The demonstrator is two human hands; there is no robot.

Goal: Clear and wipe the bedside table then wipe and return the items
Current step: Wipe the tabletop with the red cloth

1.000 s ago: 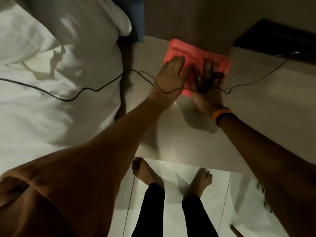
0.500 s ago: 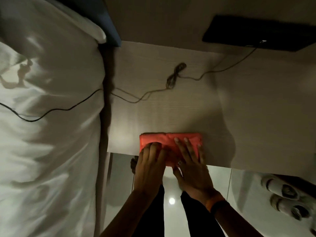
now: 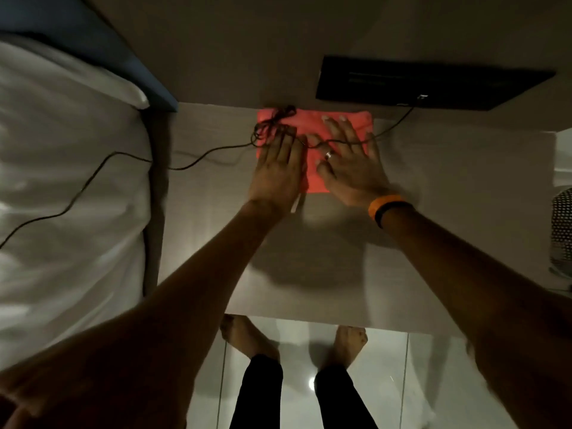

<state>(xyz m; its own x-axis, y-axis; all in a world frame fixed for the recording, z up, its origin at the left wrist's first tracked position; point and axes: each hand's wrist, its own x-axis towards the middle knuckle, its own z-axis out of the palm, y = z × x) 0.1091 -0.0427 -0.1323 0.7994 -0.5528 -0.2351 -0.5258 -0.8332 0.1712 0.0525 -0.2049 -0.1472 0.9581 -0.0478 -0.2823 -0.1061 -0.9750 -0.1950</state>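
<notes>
**Listener:** Where are your hands, and where is the cloth?

**Me:** Both hands lie flat, palms down, on a folded coral-red cloth (image 3: pixel 312 131). It sits at the far edge of the pale wood-grain bedside table (image 3: pixel 433 243), right against the wall. My left hand (image 3: pixel 278 171) covers the cloth's left part, its fingers straight and close together, pointing at the wall. My right hand (image 3: pixel 349 159) covers the right part, its fingers spread a little; a ring (image 3: pixel 328 155) shows on one of them, and an orange and black wristband (image 3: pixel 387 209) circles that wrist. Neither hand pinches anything; they press down open.

**Listener:** How much of the cloth shows past your fingers?

**Me:** A strip beyond the fingertips, up to the wall, plus a narrow band between the two hands and the near corner under them.

**Listener:** Anything else touching it?

**Me:** A thin black cable (image 3: pixel 93 178) comes off the white bedsheet (image 3: pixel 62 181) on my left, crosses the table, bunches into a tangle over the cloth's far left corner, then crosses my right fingers toward a black panel (image 3: pixel 433 85) on the wall. My bare feet stand on glossy white floor tiles (image 3: pixel 309 351) below the table's near edge.
</notes>
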